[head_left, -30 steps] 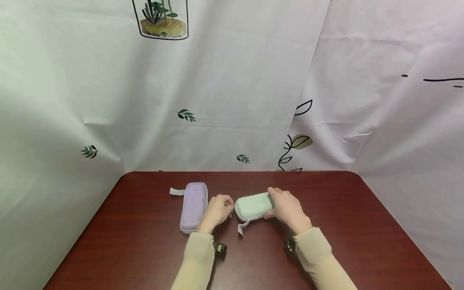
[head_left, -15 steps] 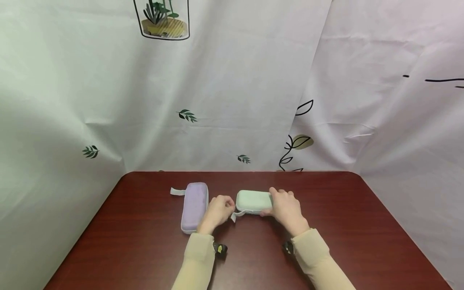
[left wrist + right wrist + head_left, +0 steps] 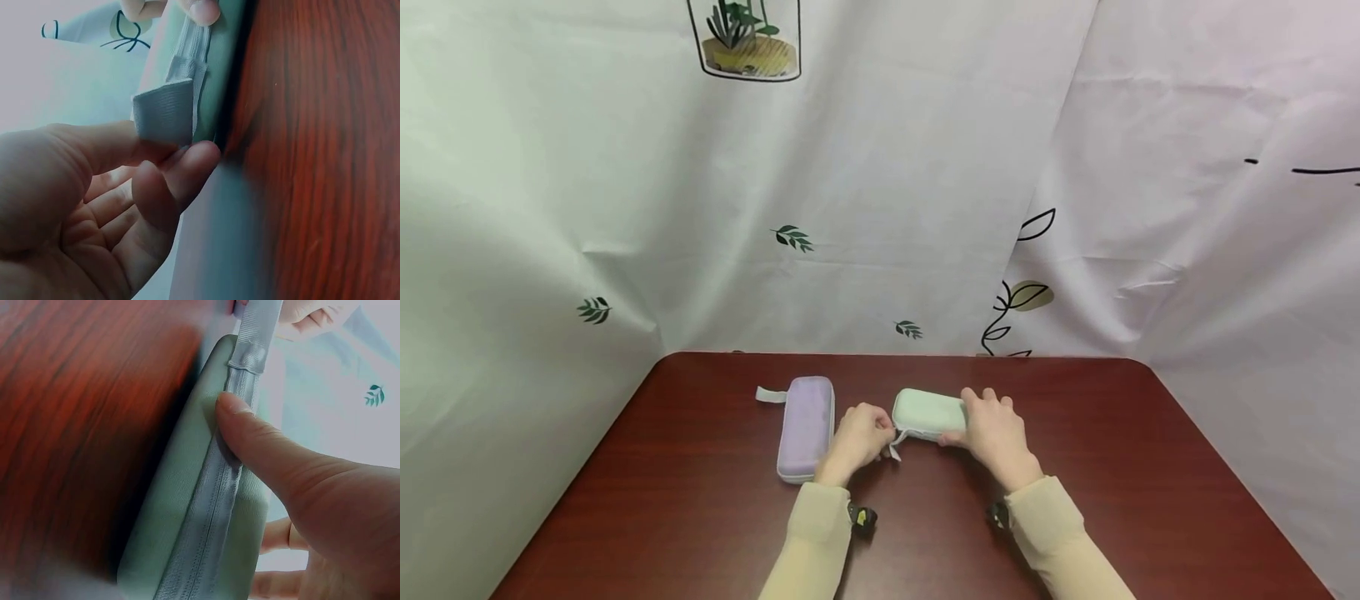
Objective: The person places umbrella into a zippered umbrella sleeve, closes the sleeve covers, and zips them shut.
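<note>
A mint-green zip case (image 3: 925,413) lies on the table, its long zipped side facing the person. My right hand (image 3: 998,437) grips its right part, with the thumb (image 3: 259,434) along the zip (image 3: 209,519) and the other fingers behind. At the left end my left hand (image 3: 863,437) has curled fingers, thumb and forefinger coming together at the case's corner; what lies between their tips is hidden. Just above them in the left wrist view, the grey fabric strap (image 3: 164,115) hangs with its end over the thumb.
A lilac zip case (image 3: 807,429) with a grey strap (image 3: 771,395) lies just left of my left hand. The dark red wooden table (image 3: 700,517) meets a printed white cloth (image 3: 887,208) at its back edge. Each wrist wears a small black camera.
The green case has turned, its left end swinging away from the person, and its strap has shifted. My left hand has moved slightly right to the case's end. The right hand keeps its grip.
</note>
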`<state>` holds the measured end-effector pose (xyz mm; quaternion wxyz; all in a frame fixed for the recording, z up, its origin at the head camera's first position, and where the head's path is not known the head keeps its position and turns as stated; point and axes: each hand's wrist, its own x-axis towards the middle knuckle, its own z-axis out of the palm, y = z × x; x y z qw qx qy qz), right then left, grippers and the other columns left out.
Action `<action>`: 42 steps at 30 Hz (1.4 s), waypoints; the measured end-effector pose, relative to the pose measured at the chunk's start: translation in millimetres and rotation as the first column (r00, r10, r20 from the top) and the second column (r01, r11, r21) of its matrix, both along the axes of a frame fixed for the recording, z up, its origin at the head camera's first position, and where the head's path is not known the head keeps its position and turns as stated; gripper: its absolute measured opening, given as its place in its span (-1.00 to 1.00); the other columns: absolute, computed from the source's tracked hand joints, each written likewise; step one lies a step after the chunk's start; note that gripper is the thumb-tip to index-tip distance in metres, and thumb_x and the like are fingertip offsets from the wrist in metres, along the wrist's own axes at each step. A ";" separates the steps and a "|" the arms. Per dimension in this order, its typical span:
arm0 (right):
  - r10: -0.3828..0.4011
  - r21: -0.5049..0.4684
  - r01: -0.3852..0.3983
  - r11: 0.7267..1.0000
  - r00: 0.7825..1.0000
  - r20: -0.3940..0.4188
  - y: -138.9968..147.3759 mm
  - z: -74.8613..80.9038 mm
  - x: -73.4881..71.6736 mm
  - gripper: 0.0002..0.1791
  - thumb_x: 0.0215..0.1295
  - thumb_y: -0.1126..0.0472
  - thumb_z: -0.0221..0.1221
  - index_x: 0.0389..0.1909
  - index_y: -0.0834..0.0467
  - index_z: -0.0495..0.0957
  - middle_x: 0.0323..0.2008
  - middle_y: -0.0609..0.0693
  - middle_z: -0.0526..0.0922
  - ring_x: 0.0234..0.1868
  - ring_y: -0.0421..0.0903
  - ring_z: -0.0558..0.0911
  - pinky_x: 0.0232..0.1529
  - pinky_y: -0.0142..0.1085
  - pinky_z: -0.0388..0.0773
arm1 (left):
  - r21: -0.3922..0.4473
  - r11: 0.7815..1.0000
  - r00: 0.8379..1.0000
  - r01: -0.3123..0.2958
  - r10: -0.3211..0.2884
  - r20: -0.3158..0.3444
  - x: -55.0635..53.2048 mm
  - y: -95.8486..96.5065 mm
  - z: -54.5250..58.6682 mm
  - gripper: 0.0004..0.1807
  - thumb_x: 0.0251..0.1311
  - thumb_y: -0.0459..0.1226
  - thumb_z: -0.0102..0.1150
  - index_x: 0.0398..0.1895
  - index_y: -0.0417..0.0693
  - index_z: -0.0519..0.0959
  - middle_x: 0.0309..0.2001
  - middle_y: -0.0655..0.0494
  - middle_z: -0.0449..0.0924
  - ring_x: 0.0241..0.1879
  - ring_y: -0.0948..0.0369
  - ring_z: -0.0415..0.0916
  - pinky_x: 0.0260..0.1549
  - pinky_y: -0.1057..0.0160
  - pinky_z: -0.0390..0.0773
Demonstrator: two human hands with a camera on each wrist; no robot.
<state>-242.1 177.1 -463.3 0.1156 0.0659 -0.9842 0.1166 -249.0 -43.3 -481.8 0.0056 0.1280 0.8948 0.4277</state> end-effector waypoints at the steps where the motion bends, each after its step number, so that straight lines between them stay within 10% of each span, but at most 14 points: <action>1: -0.003 -0.002 0.003 1.000 1.000 0.000 0.3 -0.5 -0.1 -0.19 -0.34 -0.27 0.54 -0.11 0.15 0.50 -0.32 0.16 0.48 -0.38 0.16 0.42 -0.53 0.04 0.48 | 0.019 1.000 1.000 0.008 -0.008 0.017 0.4 1.7 0.0 -0.86 0.06 -0.49 0.17 -0.56 -0.14 0.62 -0.72 0.22 0.54 -0.78 0.28 0.51 -0.73 0.31 0.51; 14: 0.008 -0.061 -0.005 0.998 0.999 0.038 1.3 -2.8 -0.9 -0.07 -0.35 -0.23 0.56 -0.03 0.26 0.42 -0.21 0.26 0.37 -0.26 0.24 0.44 -0.47 0.07 0.51 | 0.028 0.999 0.998 0.038 -0.040 0.052 4.0 13.8 -1.7 -0.80 0.02 -0.51 0.18 -0.64 -0.10 0.59 -0.76 0.16 0.56 -0.76 0.24 0.55 -0.64 0.33 0.52; 30: 0.033 -0.015 -0.031 0.999 0.987 0.160 15.2 9.9 -4.3 -0.19 -0.09 -0.37 0.38 -0.02 0.19 0.50 -0.30 0.12 0.49 -0.30 0.10 0.52 -0.43 0.04 0.48 | 0.054 0.995 0.996 -0.086 0.084 0.030 3.8 20.3 -3.7 -0.81 0.24 -0.36 0.09 -0.51 -0.13 0.63 -0.69 0.18 0.57 -0.67 0.29 0.53 -0.53 0.26 0.46; 42: 0.145 -0.188 -0.103 0.977 0.964 0.222 18.6 11.0 -7.8 -0.46 0.22 -0.17 0.27 -0.19 0.29 0.61 -0.44 0.04 0.60 -0.46 -0.09 0.51 -0.41 -0.18 0.47 | 0.079 0.995 0.997 -0.063 0.059 0.054 -0.1 30.7 -5.9 -0.71 0.31 -0.17 0.20 -0.02 -0.17 0.58 -0.42 0.10 0.59 -0.40 0.23 0.47 -0.29 0.12 0.45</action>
